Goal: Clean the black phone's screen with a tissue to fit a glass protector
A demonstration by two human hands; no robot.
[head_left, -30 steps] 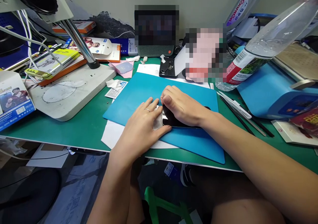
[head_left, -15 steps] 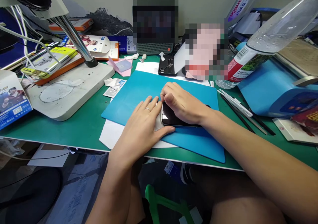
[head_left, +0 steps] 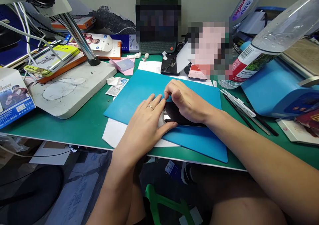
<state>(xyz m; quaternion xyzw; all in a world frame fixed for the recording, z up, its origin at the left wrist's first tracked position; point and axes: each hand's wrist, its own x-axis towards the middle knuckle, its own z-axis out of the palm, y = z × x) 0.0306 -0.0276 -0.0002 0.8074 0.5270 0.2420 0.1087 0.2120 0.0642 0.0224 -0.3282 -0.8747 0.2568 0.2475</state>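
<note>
A black smartphone (head_left: 173, 113) lies screen up on the blue mat (head_left: 132, 92), its right part hidden under my right hand. My left hand (head_left: 147, 120) rests flat at the phone's left end, fingers stretched out. Its thumb touches the near left corner, and the index finger reaches the far left corner. Something whitish (head_left: 161, 118) shows between that palm and the phone. Over the phone's far left edge, my right hand (head_left: 185, 100) is closed, fingertips curled together beside the left index finger. What those fingertips hold, if anything, is hidden.
Slim tools (head_left: 239, 107) lie right of the mat, near a tilted plastic bottle (head_left: 259, 57) and a blue machine (head_left: 271, 88). A white stand base (head_left: 74, 88) takes up the left. Behind the mat are a black phone-like part (head_left: 170, 64) and a pixelated screen (head_left: 158, 22).
The whole view has shifted slightly, so everything sits a little further right. Both hands keep nearly the same pose on the phone.
</note>
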